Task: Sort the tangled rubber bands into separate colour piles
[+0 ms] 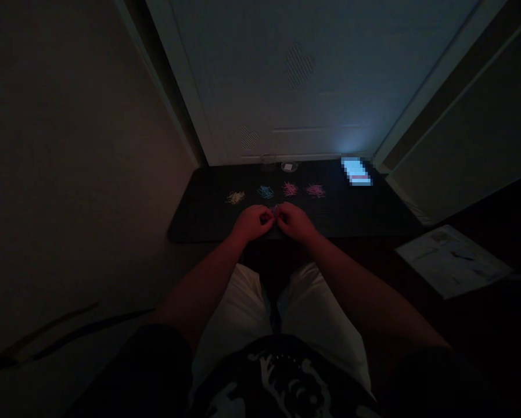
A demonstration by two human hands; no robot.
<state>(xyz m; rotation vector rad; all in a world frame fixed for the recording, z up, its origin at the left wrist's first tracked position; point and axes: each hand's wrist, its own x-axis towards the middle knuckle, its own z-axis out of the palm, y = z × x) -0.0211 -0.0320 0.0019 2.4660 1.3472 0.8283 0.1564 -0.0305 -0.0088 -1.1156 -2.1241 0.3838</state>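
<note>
My left hand (252,223) and my right hand (295,221) meet over the front middle of the black tabletop. Fingers and thumb are pinched together on both, fingertips nearly touching. Whatever is between them is too small and dark to make out. A small purplish heap of thin pieces (275,209) shows just behind the fingertips, partly hidden. Beyond the hands lie separate little piles of thin stick-like pieces: a cream pile (235,197), a blue pile (266,191), a pink pile (290,188) and another pink pile (315,190) to its right.
The low black table (203,217) stands against a pale door (243,69). At its back edge are a small clear round dish (289,166) and a faint transparent container (268,161). A lit phone (356,172) glows at back right. A pale sheet (454,260) lies right of the table.
</note>
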